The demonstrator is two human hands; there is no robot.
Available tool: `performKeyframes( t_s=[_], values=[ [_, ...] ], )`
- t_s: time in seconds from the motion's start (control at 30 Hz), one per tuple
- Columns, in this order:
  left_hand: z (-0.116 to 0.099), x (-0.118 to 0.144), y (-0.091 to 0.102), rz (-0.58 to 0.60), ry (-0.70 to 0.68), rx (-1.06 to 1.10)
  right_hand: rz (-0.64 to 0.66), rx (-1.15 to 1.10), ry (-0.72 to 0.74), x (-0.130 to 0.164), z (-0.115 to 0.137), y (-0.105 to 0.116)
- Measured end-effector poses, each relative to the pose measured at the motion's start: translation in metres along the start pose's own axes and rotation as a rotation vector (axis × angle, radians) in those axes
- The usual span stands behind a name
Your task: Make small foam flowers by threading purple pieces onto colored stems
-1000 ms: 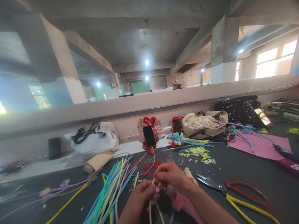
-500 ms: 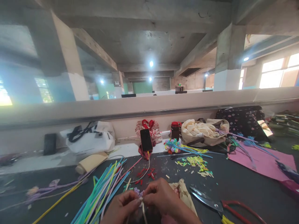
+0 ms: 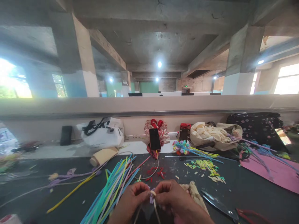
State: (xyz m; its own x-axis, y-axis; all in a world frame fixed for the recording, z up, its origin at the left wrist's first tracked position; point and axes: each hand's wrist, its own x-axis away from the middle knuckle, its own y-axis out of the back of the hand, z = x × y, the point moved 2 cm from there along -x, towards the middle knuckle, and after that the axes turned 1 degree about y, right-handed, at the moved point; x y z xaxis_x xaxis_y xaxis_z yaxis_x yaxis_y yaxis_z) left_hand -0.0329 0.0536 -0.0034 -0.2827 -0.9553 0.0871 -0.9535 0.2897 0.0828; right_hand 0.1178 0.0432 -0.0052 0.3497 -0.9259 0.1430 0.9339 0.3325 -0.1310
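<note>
Head view: left hand (image 3: 130,200) and right hand (image 3: 171,199) meet at bottom centre, fingertips pinched on small lilac bead (image 3: 151,196) and pale strip (image 3: 156,209). Strip's long axis runs from pinch back toward person (lower end out of frame). Bead sits between both hands, neither clearly nearer. Straws (image 3: 112,186) fan just left of left hand; scissors (image 3: 221,207) right of right hand; tabletop (image 3: 257,193) dark.

The tabletop (image 3: 257,193) looks dark and matt. On it, left of the glossy black phone (image 3: 155,139), lie smooth plastic straws (image 3: 112,186); right, shiny metal scissor blades (image 3: 218,203).
</note>
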Motion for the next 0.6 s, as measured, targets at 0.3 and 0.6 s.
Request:
performKeyframes(
  t_s=[0.3,0.6],
  values=[
    [-0.002,0.005,-0.007,0.013,-0.019,0.248,-0.011,-0.126,0.133,0.003,0.000,-0.006],
    [-0.003,0.009,-0.019,-0.050,0.029,0.255,-0.139,0.723,0.665,0.015,0.017,-0.011]
  ],
)
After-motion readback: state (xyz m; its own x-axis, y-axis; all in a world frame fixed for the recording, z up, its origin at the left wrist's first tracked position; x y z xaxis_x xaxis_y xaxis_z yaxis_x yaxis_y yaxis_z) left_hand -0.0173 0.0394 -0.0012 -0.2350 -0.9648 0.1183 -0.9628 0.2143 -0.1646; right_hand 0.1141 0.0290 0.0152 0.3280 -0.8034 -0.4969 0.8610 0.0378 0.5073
